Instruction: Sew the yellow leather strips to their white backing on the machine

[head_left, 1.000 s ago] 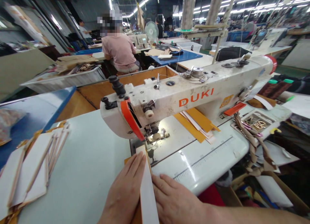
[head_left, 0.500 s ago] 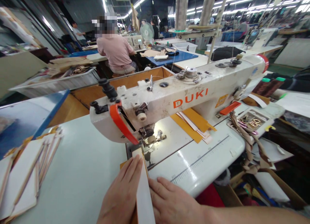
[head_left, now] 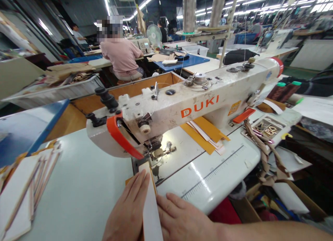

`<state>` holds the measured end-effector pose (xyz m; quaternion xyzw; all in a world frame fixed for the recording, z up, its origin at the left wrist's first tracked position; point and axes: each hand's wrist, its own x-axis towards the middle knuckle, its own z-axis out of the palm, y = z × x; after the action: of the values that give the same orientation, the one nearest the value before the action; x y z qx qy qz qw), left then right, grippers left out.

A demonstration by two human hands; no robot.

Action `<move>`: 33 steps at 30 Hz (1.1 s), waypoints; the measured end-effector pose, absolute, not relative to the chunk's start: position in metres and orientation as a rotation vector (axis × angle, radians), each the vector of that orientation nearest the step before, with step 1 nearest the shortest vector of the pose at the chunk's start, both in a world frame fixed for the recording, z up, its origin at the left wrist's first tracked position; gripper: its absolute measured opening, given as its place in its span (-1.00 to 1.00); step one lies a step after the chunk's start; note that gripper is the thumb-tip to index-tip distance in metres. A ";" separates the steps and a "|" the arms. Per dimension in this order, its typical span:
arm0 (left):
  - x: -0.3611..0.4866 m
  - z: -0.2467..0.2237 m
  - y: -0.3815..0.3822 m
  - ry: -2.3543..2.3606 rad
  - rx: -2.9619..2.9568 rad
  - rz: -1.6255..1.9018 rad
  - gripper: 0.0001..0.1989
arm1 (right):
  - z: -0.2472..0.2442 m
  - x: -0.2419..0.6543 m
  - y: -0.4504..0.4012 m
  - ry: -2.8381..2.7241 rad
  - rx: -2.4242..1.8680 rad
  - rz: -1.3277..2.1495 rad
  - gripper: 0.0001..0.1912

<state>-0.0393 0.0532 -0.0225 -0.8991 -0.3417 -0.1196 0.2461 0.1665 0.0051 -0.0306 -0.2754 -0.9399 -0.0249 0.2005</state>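
A long white strip with mustard material under it (head_left: pixel 151 213) runs from the bottom edge up to the needle area of the white sewing machine (head_left: pixel 166 105). My left hand (head_left: pixel 130 202) lies flat on the strip's left side, fingers stretched out towards the presser foot. My right hand (head_left: pixel 182 216) rests along its right edge, fingers extended and slightly apart, thumb side up. A corner of mustard material pokes out left of my left fingertips. The strip's far end is just before the metal needle plate (head_left: pixel 169 164).
Layered white pieces (head_left: pixel 20 192) lie at the left. Mustard and white strips (head_left: pixel 205 133) are under the machine arm. A tray of metal parts (head_left: pixel 269 128) and hanging fabric strips (head_left: pixel 260 150) are at the right. A person in pink (head_left: pixel 122 57) sits beyond.
The whole view has shifted slightly, so the machine and table appear a little further left. Both hands keep nearly the same place on the strip.
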 end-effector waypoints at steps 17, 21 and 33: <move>-0.033 -0.017 0.053 -0.881 -2.365 -0.319 -0.53 | -0.026 0.168 0.005 -2.644 -0.773 -0.047 -0.65; -0.034 -0.018 0.052 -0.922 -2.404 -0.313 -0.54 | -0.029 0.167 0.005 -2.654 -0.773 -0.027 -0.62; -0.036 -0.021 0.052 -0.905 -2.423 -0.292 -0.55 | -0.029 0.167 0.005 -2.667 -0.774 -0.035 -0.61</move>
<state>-0.0361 0.0515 -0.0208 -0.8973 -0.3351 -0.1081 0.2661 0.1665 0.0048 -0.0295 -0.2740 -0.9444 -0.0126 0.1812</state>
